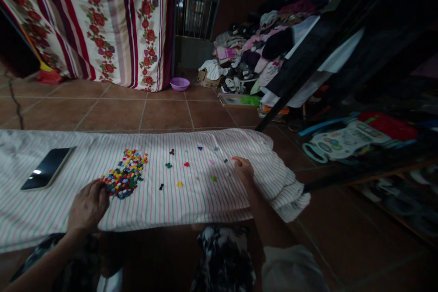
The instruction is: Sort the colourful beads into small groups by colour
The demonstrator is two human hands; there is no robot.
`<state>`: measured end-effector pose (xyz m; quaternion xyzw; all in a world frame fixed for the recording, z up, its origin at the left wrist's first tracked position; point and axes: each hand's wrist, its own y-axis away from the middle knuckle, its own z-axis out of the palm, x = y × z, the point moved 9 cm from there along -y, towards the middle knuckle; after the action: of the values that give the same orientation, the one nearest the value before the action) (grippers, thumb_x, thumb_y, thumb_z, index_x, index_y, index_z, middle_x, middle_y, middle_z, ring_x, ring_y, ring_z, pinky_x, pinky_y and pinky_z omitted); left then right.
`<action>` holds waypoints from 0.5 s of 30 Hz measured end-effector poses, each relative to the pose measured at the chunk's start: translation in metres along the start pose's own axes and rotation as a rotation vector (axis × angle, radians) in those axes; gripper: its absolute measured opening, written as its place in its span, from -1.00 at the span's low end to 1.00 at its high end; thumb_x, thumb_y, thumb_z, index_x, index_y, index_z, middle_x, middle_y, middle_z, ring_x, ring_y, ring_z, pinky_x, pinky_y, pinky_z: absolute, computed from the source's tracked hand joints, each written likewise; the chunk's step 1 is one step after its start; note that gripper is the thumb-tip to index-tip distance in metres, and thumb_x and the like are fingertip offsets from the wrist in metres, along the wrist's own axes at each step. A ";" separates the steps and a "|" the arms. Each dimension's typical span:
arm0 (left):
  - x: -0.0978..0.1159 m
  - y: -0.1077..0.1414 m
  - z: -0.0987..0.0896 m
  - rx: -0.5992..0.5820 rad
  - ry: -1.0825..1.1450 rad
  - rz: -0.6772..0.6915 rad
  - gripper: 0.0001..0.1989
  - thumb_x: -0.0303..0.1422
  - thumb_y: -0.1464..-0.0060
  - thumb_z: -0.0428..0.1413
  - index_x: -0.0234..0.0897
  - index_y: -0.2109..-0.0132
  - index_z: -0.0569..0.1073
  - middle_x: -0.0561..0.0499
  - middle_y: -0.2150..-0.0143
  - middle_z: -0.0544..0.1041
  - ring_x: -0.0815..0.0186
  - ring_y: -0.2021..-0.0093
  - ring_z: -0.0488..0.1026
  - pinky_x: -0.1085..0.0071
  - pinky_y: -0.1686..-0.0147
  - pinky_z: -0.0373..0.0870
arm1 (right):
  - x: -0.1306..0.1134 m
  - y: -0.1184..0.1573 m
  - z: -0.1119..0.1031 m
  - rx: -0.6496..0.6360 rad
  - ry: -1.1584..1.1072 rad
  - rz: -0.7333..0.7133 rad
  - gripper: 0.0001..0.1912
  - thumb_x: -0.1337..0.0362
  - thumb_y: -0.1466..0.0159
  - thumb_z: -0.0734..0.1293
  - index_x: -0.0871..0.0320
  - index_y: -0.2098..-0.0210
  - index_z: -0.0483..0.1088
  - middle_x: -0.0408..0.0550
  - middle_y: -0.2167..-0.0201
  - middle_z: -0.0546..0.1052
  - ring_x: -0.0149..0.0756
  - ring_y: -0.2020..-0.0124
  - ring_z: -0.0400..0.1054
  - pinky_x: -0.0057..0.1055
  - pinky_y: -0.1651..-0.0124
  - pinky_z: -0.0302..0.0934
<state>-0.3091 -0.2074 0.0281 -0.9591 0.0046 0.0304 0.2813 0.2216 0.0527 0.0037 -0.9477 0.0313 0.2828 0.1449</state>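
Note:
On a striped cloth (212, 200) lies a heap of small multicoloured pieces (125, 175). My left hand (89, 201) rests at the heap's lower left edge, its fingers curled and touching pieces; what they grip, if anything, is hidden. My right hand (243, 169) pinches a small orange piece (234, 158) over the right part of the cloth. Between the hands sit small colour groups: green (169, 165), red (186, 164), yellow (179, 184), black (161, 186), dark brown (171, 151), lime green (214, 178) and pink (211, 162), among others.
A phone (48, 169) lies at the cloth's left. Beyond are a floral curtain (116, 23), a purple basin (179, 84) and a clothes pile (253, 50) on the tiled floor. A dark slanted post (308, 45) and a toy walker (352, 139) stand right.

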 end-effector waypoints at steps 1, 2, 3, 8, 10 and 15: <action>-0.001 0.000 0.000 -0.003 0.019 -0.009 -0.80 -0.36 -0.11 -0.11 -0.25 0.31 0.40 -0.19 0.17 0.48 0.06 0.02 0.39 0.12 0.10 0.37 | 0.000 0.000 0.000 -0.007 0.000 -0.005 -0.60 0.38 -0.16 0.10 0.12 0.19 0.53 -0.04 0.20 0.50 -0.26 0.13 0.32 -0.40 0.04 0.18; -0.001 0.000 0.000 -0.008 0.030 -0.014 -0.80 -0.36 -0.11 -0.11 -0.26 0.31 0.40 -0.20 0.16 0.48 0.06 0.03 0.39 0.12 0.10 0.36 | 0.000 0.000 0.001 -0.014 0.001 -0.012 -0.60 0.39 -0.16 0.10 0.12 0.19 0.52 -0.03 0.19 0.50 -0.26 0.11 0.32 -0.40 0.03 0.18; -0.001 -0.001 0.000 -0.011 0.031 -0.013 -0.80 -0.35 -0.11 -0.11 -0.26 0.30 0.40 -0.20 0.16 0.48 0.06 0.03 0.39 0.12 0.09 0.36 | -0.001 0.001 0.001 -0.018 0.001 -0.019 -0.59 0.40 -0.15 0.10 0.12 0.18 0.52 -0.03 0.18 0.49 -0.26 0.09 0.31 -0.40 0.02 0.18; 0.003 -0.001 -0.002 0.008 -0.032 0.028 -0.80 -0.37 -0.11 -0.12 -0.28 0.30 0.39 -0.19 0.17 0.48 0.08 0.03 0.39 0.14 0.10 0.36 | 0.000 0.003 0.001 -0.011 -0.009 -0.027 -0.55 0.44 -0.11 0.10 0.13 0.15 0.51 -0.02 0.16 0.49 -0.26 0.09 0.32 -0.38 0.00 0.19; 0.004 -0.001 -0.002 0.017 -0.035 0.025 -0.80 -0.38 -0.10 -0.13 -0.28 0.29 0.39 -0.20 0.16 0.47 0.06 0.03 0.39 0.12 0.10 0.36 | 0.000 0.003 0.002 -0.016 -0.023 -0.040 -0.54 0.46 -0.10 0.09 0.14 0.15 0.51 -0.02 0.16 0.49 -0.26 0.09 0.32 -0.38 -0.02 0.19; 0.005 -0.002 -0.003 0.012 -0.014 0.012 -0.82 -0.38 -0.11 -0.13 -0.27 0.29 0.36 -0.21 0.16 0.46 0.07 0.04 0.38 0.13 0.08 0.36 | 0.001 0.003 0.004 -0.039 -0.045 -0.045 -0.54 0.46 -0.08 0.09 0.14 0.18 0.51 -0.01 0.15 0.49 -0.25 0.07 0.31 -0.35 -0.05 0.19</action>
<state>-0.3040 -0.2072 0.0315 -0.9571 0.0085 0.0388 0.2869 0.2199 0.0514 -0.0005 -0.9441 0.0013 0.3015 0.1331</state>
